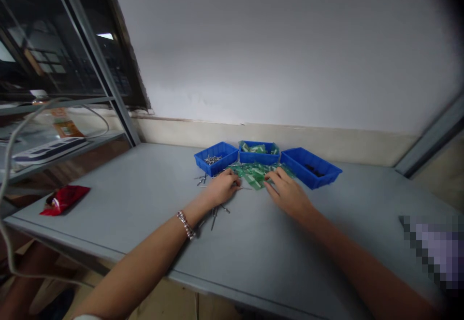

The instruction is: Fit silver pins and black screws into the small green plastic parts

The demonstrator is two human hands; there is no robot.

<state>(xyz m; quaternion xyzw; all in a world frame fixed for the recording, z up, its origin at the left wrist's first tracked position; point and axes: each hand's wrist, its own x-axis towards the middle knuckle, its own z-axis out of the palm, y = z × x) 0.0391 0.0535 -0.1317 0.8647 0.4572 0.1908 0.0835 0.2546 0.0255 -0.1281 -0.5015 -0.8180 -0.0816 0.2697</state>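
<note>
My left hand point(225, 187) is curled low over the grey table, closed on a thin metal rivet point(246, 188) whose pin pokes out past the fingertips. Several loose rivets point(213, 216) lie under and around that wrist. Beside the pile of small green-printed plastic bags point(255, 175) is my right hand point(290, 196), its thumb and fingers apart and the fingertips at the bags' near edge. Behind the hands stand a blue bin of rivets point(220, 152), a blue bin of green bags point(259, 157) and a blue bin with small dark pieces point(314, 179).
A red packet point(65, 199) lies on the table's left. Left of the table, a metal shelf holds a power strip point(50, 150) and an orange-labelled bottle point(65, 123); a pale cable point(10, 165) hangs there. A wall point(271, 59) rises behind. A blurred-out patch point(438, 252) is at right.
</note>
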